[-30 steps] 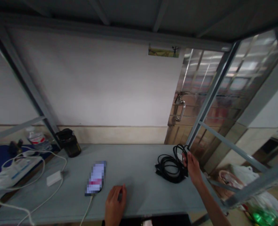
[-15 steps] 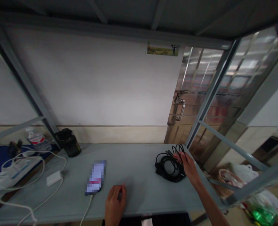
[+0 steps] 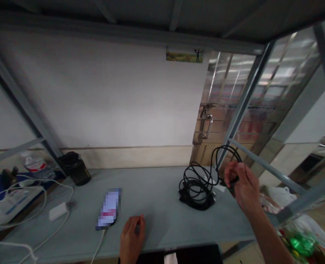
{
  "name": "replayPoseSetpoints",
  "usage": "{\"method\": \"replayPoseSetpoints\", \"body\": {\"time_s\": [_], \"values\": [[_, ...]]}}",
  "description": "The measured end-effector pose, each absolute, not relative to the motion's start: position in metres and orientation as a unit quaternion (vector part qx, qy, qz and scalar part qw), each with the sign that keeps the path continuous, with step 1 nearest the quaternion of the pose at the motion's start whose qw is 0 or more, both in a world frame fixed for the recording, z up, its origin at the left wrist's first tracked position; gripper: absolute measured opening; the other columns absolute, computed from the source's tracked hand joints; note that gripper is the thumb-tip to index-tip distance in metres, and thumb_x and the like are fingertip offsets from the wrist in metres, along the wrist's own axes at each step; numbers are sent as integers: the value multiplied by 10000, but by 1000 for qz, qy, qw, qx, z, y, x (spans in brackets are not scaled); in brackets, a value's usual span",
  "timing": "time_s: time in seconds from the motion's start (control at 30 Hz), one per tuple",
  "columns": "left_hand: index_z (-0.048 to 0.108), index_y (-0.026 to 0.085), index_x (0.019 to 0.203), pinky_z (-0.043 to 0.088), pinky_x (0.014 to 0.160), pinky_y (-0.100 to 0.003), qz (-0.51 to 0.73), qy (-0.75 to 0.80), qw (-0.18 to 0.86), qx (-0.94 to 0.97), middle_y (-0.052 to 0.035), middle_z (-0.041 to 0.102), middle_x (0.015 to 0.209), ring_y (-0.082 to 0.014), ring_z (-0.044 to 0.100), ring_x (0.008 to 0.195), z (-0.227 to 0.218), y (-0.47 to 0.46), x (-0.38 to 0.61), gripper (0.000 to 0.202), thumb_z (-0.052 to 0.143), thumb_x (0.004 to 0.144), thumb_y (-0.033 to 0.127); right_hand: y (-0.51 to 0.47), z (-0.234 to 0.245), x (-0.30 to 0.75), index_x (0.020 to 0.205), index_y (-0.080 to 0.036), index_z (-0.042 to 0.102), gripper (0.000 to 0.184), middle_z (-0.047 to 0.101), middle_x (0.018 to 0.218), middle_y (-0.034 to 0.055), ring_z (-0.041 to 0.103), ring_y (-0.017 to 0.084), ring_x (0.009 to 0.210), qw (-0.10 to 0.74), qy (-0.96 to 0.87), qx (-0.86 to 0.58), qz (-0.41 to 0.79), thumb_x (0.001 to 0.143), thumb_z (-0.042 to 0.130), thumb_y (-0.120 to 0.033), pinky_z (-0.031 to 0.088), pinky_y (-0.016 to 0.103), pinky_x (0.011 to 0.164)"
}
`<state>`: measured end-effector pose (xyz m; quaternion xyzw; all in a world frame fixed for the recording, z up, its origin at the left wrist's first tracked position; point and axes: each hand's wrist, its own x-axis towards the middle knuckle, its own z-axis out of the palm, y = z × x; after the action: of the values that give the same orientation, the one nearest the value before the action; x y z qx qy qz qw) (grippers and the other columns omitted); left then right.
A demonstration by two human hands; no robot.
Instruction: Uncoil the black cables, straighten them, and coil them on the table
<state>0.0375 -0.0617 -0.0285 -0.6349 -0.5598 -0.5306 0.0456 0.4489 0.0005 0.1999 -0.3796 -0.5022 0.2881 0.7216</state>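
Observation:
My right hand [image 3: 243,185] is closed on part of a black cable [image 3: 198,196], lifted above the table's right side. Strands arch from the fingers down to the loosely coiled rest of the cable, which lies on the grey tabletop [image 3: 157,194]. Beside the coil, partly covered by strands, is a small white piece [image 3: 219,187] whose kind I cannot tell. Near the front edge rests my left hand [image 3: 132,236], fingers curled toward the thumb with a small gap and no object visible in it. Left of that hand lies a phone [image 3: 109,209] with a lit, blurred screen.
At the left are a white adapter [image 3: 58,211], a power strip [image 3: 19,205] with white cables, a dark jar [image 3: 76,170] and a plastic bottle [image 3: 36,163]. Metal posts [image 3: 240,106] frame the table. Plastic bags [image 3: 302,227] sit at the lower right.
My right hand has moved right and up, pulling cable strands out of the coil into an arch. The white piece beside the coil has come into view. My left hand stays curled in place.

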Motion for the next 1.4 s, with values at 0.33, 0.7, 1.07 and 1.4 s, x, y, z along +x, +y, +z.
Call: {"method": "replayPoseSetpoints", "body": {"time_s": [0.33,0.7,1.07,1.4], "values": [[742,222,1255,679,766,-403,-534,-558,-120,-624,-103,823,1046,-274,791,900,5,-59,96,419,617,1092,587,-29,232,431,1068,-231,719,396,620,791,-14,521,101,520,727,-480,-339,355,1068,721,-627,392,207,413],[717,270,1446,357,1330,-602,-307,-389,-30,-868,-115,780,1384,-326,646,1420,116,0,243,360,669,1097,349,-54,225,456,1138,-233,688,375,632,795,-11,513,98,515,663,-540,-376,356,1141,612,-600,381,228,441],[796,210,1042,450,1172,-582,-281,-423,-116,-853,-131,837,1059,-335,749,1114,60,56,210,111,711,1038,280,-69,236,504,1010,-182,766,634,720,776,54,589,143,525,575,-568,-479,344,1034,634,-802,451,269,456],[759,262,1419,385,1281,-636,-451,-342,-345,-748,-158,782,1396,-399,652,1391,80,30,233,761,860,845,752,-30,228,470,1028,-194,785,546,794,998,71,714,162,669,501,-656,-431,366,1064,630,-716,540,243,506]]}}
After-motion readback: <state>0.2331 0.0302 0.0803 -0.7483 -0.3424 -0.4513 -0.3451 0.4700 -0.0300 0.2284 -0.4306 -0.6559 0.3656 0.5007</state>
